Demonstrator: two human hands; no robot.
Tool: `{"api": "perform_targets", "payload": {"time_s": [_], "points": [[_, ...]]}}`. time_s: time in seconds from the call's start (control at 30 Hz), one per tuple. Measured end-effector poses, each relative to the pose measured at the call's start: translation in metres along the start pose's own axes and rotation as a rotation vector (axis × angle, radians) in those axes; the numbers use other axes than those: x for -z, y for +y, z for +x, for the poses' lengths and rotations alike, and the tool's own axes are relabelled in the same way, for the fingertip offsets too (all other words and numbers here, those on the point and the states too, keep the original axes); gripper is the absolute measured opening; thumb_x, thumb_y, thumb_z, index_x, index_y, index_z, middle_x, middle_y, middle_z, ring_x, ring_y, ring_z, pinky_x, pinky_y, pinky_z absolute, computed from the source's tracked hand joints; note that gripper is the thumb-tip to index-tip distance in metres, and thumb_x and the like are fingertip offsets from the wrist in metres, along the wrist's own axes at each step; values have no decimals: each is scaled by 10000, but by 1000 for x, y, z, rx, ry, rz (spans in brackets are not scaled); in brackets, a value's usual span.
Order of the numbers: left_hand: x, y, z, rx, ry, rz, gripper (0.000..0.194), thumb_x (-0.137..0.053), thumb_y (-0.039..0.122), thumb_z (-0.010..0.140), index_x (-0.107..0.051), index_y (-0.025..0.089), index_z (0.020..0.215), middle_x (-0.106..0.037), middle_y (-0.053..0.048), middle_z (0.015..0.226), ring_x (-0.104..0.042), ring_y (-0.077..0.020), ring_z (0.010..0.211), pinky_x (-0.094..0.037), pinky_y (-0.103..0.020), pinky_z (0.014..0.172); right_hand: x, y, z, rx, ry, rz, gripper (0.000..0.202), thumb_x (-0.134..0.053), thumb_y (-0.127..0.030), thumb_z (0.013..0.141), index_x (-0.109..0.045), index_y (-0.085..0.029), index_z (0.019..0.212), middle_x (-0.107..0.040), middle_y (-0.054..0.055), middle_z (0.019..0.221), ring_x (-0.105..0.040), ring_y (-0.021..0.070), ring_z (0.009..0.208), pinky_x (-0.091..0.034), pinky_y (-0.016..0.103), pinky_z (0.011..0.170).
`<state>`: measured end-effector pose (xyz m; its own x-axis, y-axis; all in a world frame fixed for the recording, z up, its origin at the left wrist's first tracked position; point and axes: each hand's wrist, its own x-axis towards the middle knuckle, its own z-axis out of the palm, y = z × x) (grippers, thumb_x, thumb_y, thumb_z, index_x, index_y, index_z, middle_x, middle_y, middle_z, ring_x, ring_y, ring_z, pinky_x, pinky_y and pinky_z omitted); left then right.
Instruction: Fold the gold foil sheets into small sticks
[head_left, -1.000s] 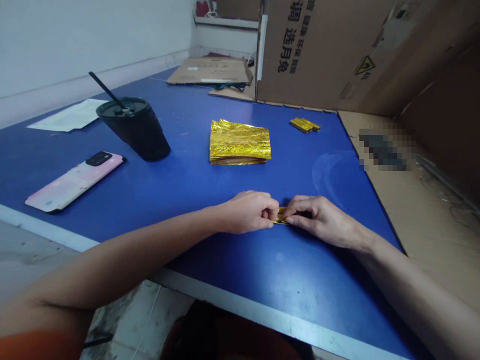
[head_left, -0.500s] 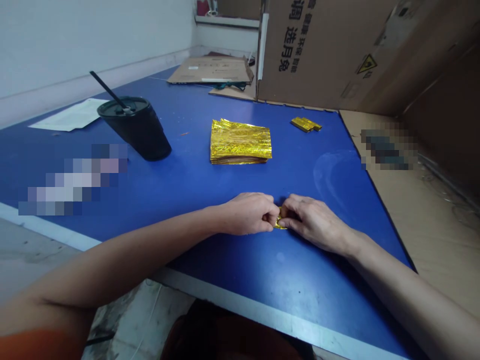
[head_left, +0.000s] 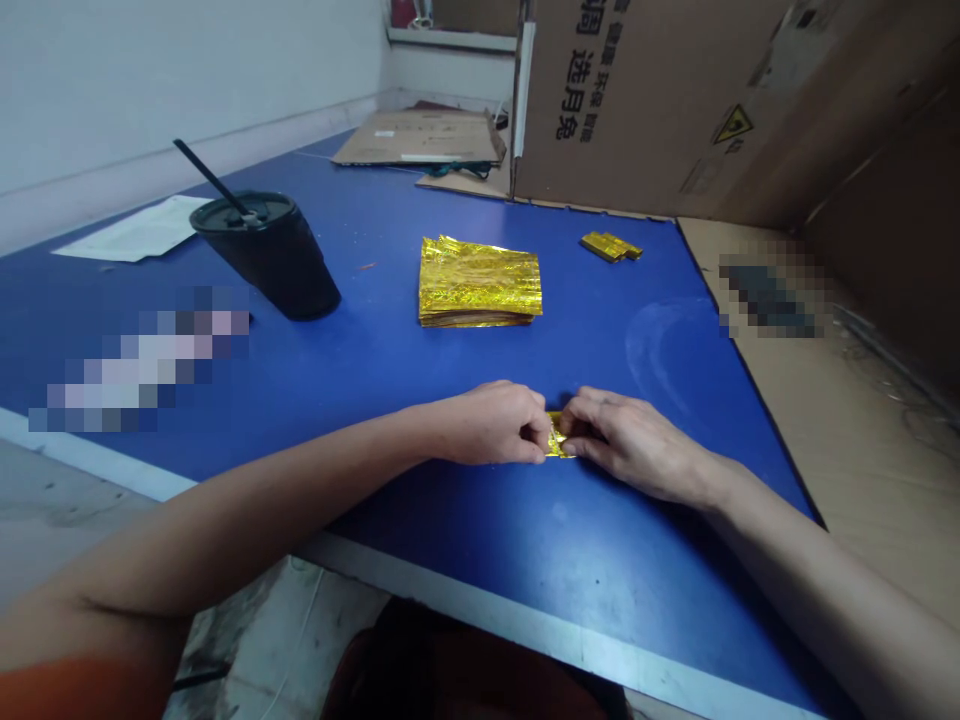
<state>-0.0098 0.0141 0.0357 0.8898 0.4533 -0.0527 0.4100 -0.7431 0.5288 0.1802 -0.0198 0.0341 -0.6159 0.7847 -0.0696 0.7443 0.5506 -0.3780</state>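
Between my two hands, low over the blue table, is a small piece of gold foil paper (head_left: 555, 437), mostly covered by fingers. My left hand (head_left: 501, 423) has its fingers curled closed on the foil's left side. From the right, my right hand (head_left: 619, 440) pinches the other side between thumb and fingers. Beyond them lies a stack of gold foil sheets (head_left: 480, 282), its layered edges facing me. Farther back on the right are small folded gold foil pieces (head_left: 611, 246), lying against each other.
A black tumbler (head_left: 277, 260) with a straw stands at the left on the blue table (head_left: 480, 560), near a white paper sheet (head_left: 135, 230). Blurred items lie far left and right. A large cardboard box (head_left: 637, 110) rises behind; flat cardboard (head_left: 420, 138) lies at the back.
My hands have drawn very slightly apart, and a little more of the gold foil shows between them. The view has shifted slightly; the stack and tumbler stay where they were.
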Motion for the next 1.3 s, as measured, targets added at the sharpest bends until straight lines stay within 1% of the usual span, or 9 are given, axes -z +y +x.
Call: {"api": "perform_targets", "payload": {"time_s": [0.27,0.33,0.43,0.5,0.6,0.73,0.87,1.0,1.3], "points": [[-1,0,0,-14,2,15,75,-567,141,723,-631,173,701,-607,13,722,-536,-112,752,-363,-210,698,-5,-5,1,-37,61,-41,54,-475,-184,818,-510,-187,777,-523,21,754,-500,142,703,-384,260,641],[-2,0,-1,-11,16,21,80,-553,121,720,-606,170,753,-598,17,716,-525,-115,739,-356,-215,680,-4,-6,1,-41,61,-46,50,-478,-191,817,-509,-189,778,-523,21,748,-500,143,695,-383,259,633],[-4,1,-2,14,51,-2,180,-540,120,723,-546,171,896,-581,29,721,-505,-115,708,-348,-218,649,-5,-6,1,-43,71,-69,60,-484,-211,817,-490,-187,763,-520,23,736,-493,143,672,-377,258,616],[-5,1,-3,4,51,5,209,-533,130,736,-528,174,940,-572,26,735,-497,-120,718,-347,-222,660,-5,-6,1,-46,78,-69,55,-490,-208,812,-471,-187,764,-523,22,732,-491,142,661,-371,256,603],[-6,0,-4,-40,35,92,185,-522,153,759,-565,188,935,-557,3,760,-492,-138,755,-345,-237,693,-6,-6,0,-62,93,-33,42,-496,-186,799,-454,-193,801,-538,13,743,-494,136,652,-367,248,590],[-7,1,-2,-28,9,195,145,-515,195,777,-605,199,890,-529,-18,740,-491,-156,736,-348,-250,672,-6,-9,-4,-42,115,-73,5,-475,-183,809,-473,-186,812,-535,25,754,-491,145,674,-383,267,616],[-7,2,-1,-11,-12,209,106,-517,207,780,-607,192,836,-528,-22,739,-496,-161,742,-351,-254,673,-3,-13,-12,53,84,-156,122,-449,-196,829,-570,-184,825,-526,57,781,-495,169,731,-405,295,651],[-6,2,-2,-9,-14,199,77,-523,218,780,-589,190,810,-528,-16,746,-498,-153,736,-351,-248,674,0,-12,-16,96,60,-138,171,-454,-182,824,-609,-192,894,-540,71,808,-504,177,750,-420,302,657],[-6,3,-2,6,-22,224,78,-531,224,777,-546,166,827,-533,-16,764,-495,-157,750,-352,-246,677,-6,-7,-13,108,131,-119,219,-412,-213,854,-629,-185,861,-556,71,779,-508,169,731,-417,299,650]]}}
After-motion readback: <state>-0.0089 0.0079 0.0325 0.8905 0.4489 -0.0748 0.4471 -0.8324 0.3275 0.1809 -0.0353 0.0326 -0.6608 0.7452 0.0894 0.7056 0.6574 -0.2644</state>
